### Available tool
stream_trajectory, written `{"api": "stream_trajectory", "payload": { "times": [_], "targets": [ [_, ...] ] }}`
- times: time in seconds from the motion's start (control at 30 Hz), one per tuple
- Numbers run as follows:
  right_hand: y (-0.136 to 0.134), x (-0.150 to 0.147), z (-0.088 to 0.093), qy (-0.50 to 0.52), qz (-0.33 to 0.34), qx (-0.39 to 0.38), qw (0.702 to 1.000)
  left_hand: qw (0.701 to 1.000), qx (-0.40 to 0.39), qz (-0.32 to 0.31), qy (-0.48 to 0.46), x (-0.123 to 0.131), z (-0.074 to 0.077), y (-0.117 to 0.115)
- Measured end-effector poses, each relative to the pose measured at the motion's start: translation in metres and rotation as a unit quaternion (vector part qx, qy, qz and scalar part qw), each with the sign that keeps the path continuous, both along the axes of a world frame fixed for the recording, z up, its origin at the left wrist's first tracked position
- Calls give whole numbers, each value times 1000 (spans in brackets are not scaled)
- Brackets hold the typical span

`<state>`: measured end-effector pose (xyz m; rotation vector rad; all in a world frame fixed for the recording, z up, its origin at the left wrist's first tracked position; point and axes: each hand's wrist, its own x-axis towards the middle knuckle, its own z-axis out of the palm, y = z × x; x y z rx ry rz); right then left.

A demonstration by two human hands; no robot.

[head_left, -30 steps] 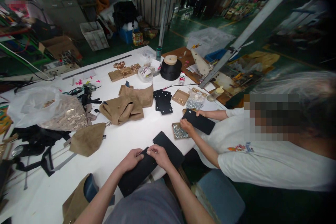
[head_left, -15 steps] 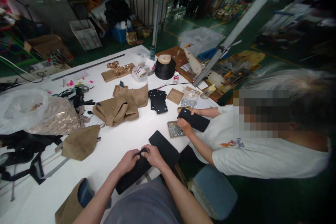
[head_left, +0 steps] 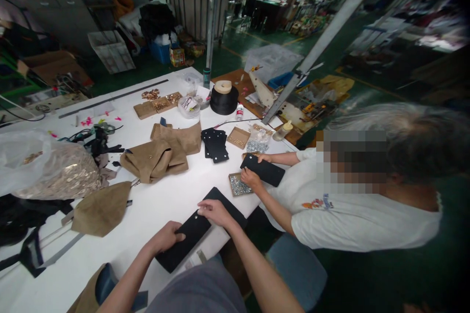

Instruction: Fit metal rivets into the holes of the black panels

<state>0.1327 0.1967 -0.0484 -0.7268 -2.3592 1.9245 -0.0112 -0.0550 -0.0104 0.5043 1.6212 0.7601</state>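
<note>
A flat black panel point(head_left: 188, 237) lies slantwise at the table's front edge, with a small round metal snap point(head_left: 196, 216) showing near its far end. My left hand point(head_left: 168, 237) grips the panel's left side, thumb on top and fingers mostly hidden beneath. At the far end, close to the snap, the fingers of my right hand point(head_left: 215, 211) are closed around the panel's edge. Another black panel point(head_left: 232, 205) lies partly under my right hand. To the right, a co-worker's hands point(head_left: 251, 178) hold a similar black panel point(head_left: 266, 170).
A cardboard tray of silvery parts point(head_left: 239, 185) is beside the co-worker. Stacked black pieces point(head_left: 215, 145), brown fabric pieces point(head_left: 157, 159) and a small-parts tray point(head_left: 238, 138) lie farther back. A plastic bag of metal parts point(head_left: 62, 168) sits at left; a stool point(head_left: 299, 269) stands right.
My hands have moved apart: the left slid down the panel's left side, while the right stays at the far end. The snap now shows. The view has shifted slightly.
</note>
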Motion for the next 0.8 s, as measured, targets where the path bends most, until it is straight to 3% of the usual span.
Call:
{"api": "stream_trajectory", "payload": {
  "times": [0.1,0.17,0.3,0.53,0.8],
  "targets": [
    [48,9,-21,-116,-134,185,967,999,8,52,-13,1,-3,-6],
    [77,18,-35,-190,-182,242,934,994,17,100,-34,-1,0,-9],
    [102,31,-59,-265,-183,268,908,983,39,167,-64,-7,7,-13],
    [125,29,-87,-323,-173,314,876,971,70,216,-68,-8,7,-13],
    [148,21,-109,-335,-156,317,874,956,87,256,-111,-11,5,-7]
  ]
}}
